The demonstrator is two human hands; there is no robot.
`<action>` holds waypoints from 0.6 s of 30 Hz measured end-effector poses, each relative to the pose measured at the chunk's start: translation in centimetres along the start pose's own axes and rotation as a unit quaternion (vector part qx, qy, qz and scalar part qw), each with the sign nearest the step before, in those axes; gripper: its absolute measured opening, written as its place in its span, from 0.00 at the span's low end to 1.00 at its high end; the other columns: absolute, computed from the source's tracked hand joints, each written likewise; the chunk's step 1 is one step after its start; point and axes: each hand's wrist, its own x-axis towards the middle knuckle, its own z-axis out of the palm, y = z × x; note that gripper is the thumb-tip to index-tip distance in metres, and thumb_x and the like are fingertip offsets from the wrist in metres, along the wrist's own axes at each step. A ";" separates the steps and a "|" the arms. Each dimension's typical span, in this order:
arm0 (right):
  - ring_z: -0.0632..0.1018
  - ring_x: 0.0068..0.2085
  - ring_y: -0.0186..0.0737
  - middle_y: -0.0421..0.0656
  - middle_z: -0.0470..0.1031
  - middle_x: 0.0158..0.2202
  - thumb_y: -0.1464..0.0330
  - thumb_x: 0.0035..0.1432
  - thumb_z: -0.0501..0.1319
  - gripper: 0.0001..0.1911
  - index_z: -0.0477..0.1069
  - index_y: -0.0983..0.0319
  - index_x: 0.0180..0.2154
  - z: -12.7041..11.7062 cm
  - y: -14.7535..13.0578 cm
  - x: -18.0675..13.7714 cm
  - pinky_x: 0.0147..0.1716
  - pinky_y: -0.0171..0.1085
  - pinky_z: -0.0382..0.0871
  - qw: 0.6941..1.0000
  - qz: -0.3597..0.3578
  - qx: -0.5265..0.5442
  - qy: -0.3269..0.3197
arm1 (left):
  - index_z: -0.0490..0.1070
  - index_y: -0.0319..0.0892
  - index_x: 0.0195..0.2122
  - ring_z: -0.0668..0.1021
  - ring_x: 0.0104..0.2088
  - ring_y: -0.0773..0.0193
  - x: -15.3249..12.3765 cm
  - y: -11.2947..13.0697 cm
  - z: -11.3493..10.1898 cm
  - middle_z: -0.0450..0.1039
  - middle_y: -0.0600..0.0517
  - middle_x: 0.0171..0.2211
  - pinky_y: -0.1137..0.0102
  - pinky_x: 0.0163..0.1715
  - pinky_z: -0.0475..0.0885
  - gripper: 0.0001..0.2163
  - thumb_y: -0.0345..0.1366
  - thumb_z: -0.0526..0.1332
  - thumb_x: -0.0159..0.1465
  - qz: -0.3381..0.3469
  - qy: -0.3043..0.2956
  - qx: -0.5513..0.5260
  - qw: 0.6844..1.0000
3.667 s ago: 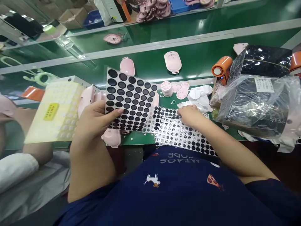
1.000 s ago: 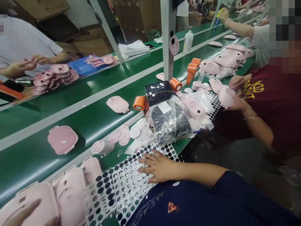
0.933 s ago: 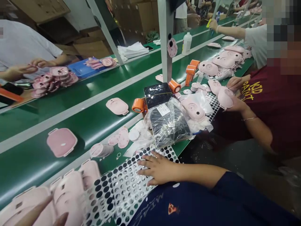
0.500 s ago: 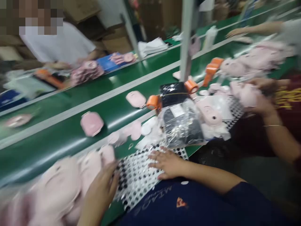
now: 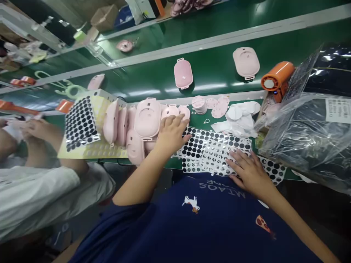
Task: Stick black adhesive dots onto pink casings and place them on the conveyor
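Note:
My left hand (image 5: 172, 134) lies over the near end of a row of pink plastic shells (image 5: 148, 117), fingers extended, its thumb over the edge of the dotted sheets; whether it grips a shell I cannot see, but the fingers look spread. Under my right hand (image 5: 249, 171) are sheets of round stickers (image 5: 210, 149), black dots on white backing, with many dots peeled off. That hand rests flat with fingers apart. Just beyond the sheets are a stack of round pink patterned discs (image 5: 199, 105) and a pile of white round pieces (image 5: 241, 117).
Two pink shells (image 5: 183, 74) lie on the green belt (image 5: 214, 69). An orange handheld fan (image 5: 279, 75) and plastic-wrapped dark packs (image 5: 307, 135) stand at right. At left, a co-worker's hands (image 5: 38, 128) work near another black-dotted sheet (image 5: 80, 124) and a green cord-like item (image 5: 64, 87).
My view has swung left, bringing the left-hand co-worker into sight. My left hand now reaches farther over the pink shells, while my right hand stays flat on the sticker sheets.

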 end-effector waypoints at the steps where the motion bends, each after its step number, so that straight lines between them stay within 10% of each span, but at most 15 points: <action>1: 0.67 0.68 0.51 0.47 0.71 0.65 0.65 0.69 0.55 0.19 0.72 0.55 0.58 -0.1 -0.1 -0.1 0.69 0.61 0.53 1.000 -0.004 0.000 -0.003 | 0.67 0.46 0.64 0.65 0.65 0.41 0.4 0.4 0.5 0.67 0.43 0.66 0.44 0.68 0.54 0.24 0.41 0.61 0.67 0.030 -0.017 0.011 0.999; 7: 0.69 0.67 0.48 0.46 0.72 0.64 0.67 0.70 0.55 0.17 0.73 0.55 0.57 -0.2 -0.5 -0.9 0.68 0.60 0.54 1.000 -0.009 -0.012 -0.008 | 0.77 0.40 0.48 0.76 0.52 0.45 2.7 2.1 -0.2 0.78 0.41 0.45 0.49 0.62 0.64 0.13 0.33 0.57 0.67 0.082 -0.133 0.088 0.984; 12: 0.71 0.65 0.50 0.48 0.75 0.61 0.69 0.69 0.56 0.16 0.74 0.57 0.56 -0.7 -0.8 -1.2 0.67 0.61 0.56 1.000 -0.013 -0.020 0.007 | 0.78 0.44 0.44 0.80 0.43 0.49 1.4 1.1 -4.2 0.80 0.44 0.42 0.59 0.41 0.73 0.14 0.38 0.52 0.70 0.050 -0.136 0.066 0.987; 18: 0.74 0.62 0.49 0.45 0.78 0.58 0.71 0.68 0.56 0.17 0.75 0.56 0.56 -1.5 -0.9 -0.7 0.70 0.60 0.51 1.000 -0.028 -0.012 0.004 | 0.77 0.45 0.42 0.80 0.46 0.50 0.9 -1.8 -5.1 0.80 0.45 0.45 0.60 0.45 0.74 0.14 0.40 0.52 0.68 0.039 -0.103 -0.005 0.994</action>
